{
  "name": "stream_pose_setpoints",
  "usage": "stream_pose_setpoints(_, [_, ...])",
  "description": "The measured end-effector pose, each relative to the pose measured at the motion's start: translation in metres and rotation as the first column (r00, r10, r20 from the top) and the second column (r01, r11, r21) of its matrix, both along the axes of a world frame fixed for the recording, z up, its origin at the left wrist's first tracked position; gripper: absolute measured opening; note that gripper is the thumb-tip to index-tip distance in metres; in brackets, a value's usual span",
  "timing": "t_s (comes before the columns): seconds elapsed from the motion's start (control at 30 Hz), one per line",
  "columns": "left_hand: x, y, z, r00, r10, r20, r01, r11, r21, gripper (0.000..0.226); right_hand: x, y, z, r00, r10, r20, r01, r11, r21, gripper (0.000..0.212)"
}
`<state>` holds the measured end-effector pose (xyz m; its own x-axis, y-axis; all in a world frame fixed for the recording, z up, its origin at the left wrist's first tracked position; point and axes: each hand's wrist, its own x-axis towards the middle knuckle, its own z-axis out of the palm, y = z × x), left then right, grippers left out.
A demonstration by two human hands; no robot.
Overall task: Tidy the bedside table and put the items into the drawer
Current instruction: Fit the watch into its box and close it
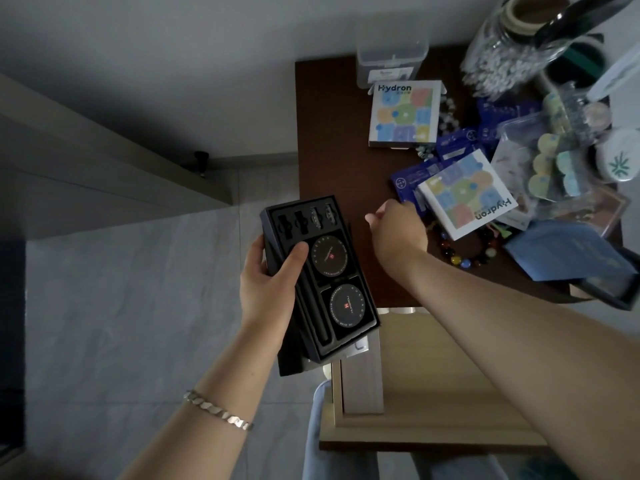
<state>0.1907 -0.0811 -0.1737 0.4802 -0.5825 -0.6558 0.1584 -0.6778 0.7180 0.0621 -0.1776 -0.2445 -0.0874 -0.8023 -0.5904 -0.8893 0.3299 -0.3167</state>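
My left hand [273,271] grips a black open gift box [325,278] by its left edge, thumb on top, held left of the dark brown bedside table [332,150]. The box holds two round black tins and a slim black stick. My right hand [394,226] reaches over the table's front part with curled fingers at the edge of the dark blue sachets [407,180] and a white Hydron box [465,194]. The back of the hand hides whether the fingers hold anything. Below the tabletop a light wooden drawer [433,362] stands pulled open under my right forearm.
A second Hydron box [403,114], a clear plastic container [391,57], a glass jar of small pieces [502,60], a bead bracelet [464,254], a blue pouch [568,251], a white round jar [620,155] and clear packs crowd the table's right side. Grey tiled floor lies left.
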Motion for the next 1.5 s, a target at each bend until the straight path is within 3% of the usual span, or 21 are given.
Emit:
stream_pose_setpoints(0.1, [-0.003,0.003,0.002,1.000,-0.010,-0.004,0.010,1.000,0.000,0.022,-0.009,0.007,0.004,0.991,0.128,-0.030,-0.128,0.992,-0.005,0.033])
stream_pose_setpoints(0.17, [-0.006,0.005,0.003,1.000,-0.022,-0.014,0.022,1.000,0.002,0.023,-0.019,0.013,0.013,0.994,0.028,0.108,-0.025,0.999,-0.027,0.027])
stream_pose_setpoints(0.27, [-0.014,0.008,0.003,0.999,-0.035,-0.023,0.035,0.999,0.005,0.028,-0.038,0.022,0.036,0.920,-0.127,0.372,0.161,0.985,-0.060,0.012])
stream_pose_setpoints(0.43, [-0.040,0.008,0.002,0.991,-0.110,-0.070,0.113,0.993,0.040,0.037,-0.051,0.046,0.079,0.815,-0.140,0.562,0.237,0.966,-0.103,0.007])
stream_pose_setpoints(0.57, [-0.067,0.005,0.004,0.974,-0.217,-0.064,0.219,0.975,0.029,0.042,-0.058,0.059,0.085,0.800,-0.220,0.558,0.314,0.946,-0.078,0.012])
stream_pose_setpoints(0.77, [-0.092,0.005,0.006,0.954,-0.295,-0.042,0.296,0.955,0.016,0.041,-0.071,0.065,0.080,0.812,-0.274,0.515,0.409,0.897,-0.166,0.006])
stream_pose_setpoints(1.03, [-0.104,0.009,0.008,0.920,-0.392,0.012,0.391,0.920,0.035,0.047,-0.092,0.068,0.085,0.869,-0.126,0.478,0.228,0.960,-0.161,0.016])
stream_pose_setpoints(1.27, [-0.117,0.012,0.008,0.906,-0.421,0.039,0.421,0.907,0.005,0.055,-0.104,0.072,0.088,0.692,-0.414,0.592,0.454,0.886,0.089,0.009])
stream_pose_setpoints(1.5, [-0.127,0.015,0.009,0.912,-0.410,-0.006,0.410,0.912,0.010,0.054,-0.111,0.075,0.083,0.742,-0.371,0.559,0.485,0.872,-0.065,0.008])
